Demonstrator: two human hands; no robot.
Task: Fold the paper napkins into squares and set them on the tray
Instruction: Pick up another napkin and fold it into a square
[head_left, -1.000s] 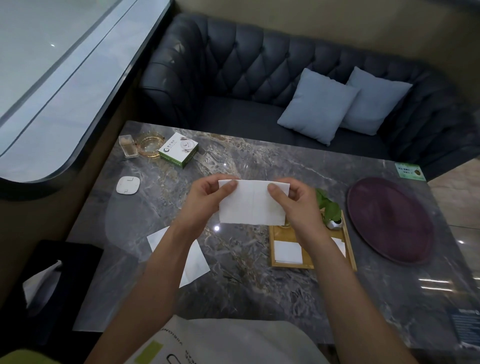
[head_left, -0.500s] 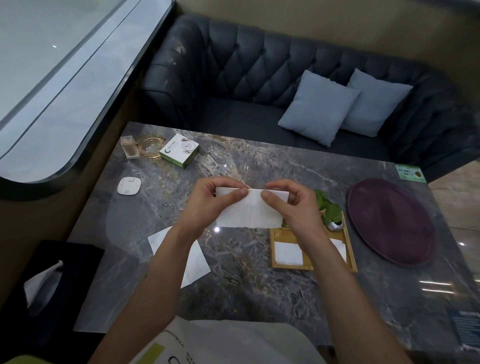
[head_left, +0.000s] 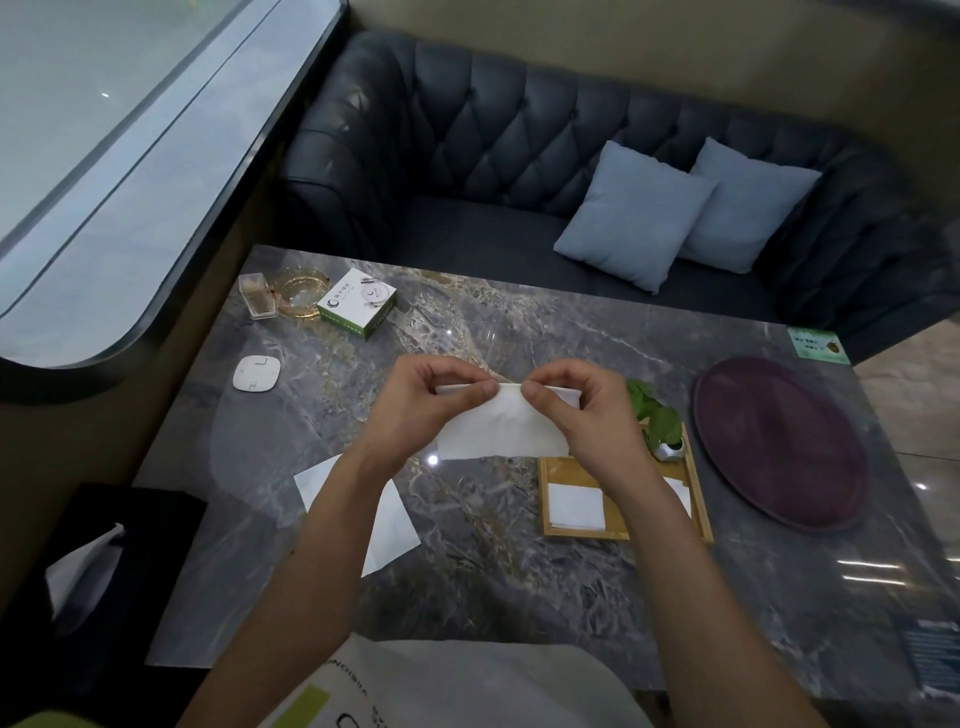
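since a second ago both my hands have slid inward along the napkin's (head_left: 501, 428) top edge, and the sheet now hangs shallower. my left hand (head_left: 423, 402) and right hand (head_left: 582, 413) each pinch that edge between thumb and fingers, almost touching at the middle, held clear above the tabletop (head_left: 519, 571). the napkin's long axis runs left to right across me. the tray (head_left: 618, 532) lies down and to the right, just beyond my right wrist, with a folded square (head_left: 576, 506) already on it. i judge the right hand is the nearer one for setting it down, once folded square.
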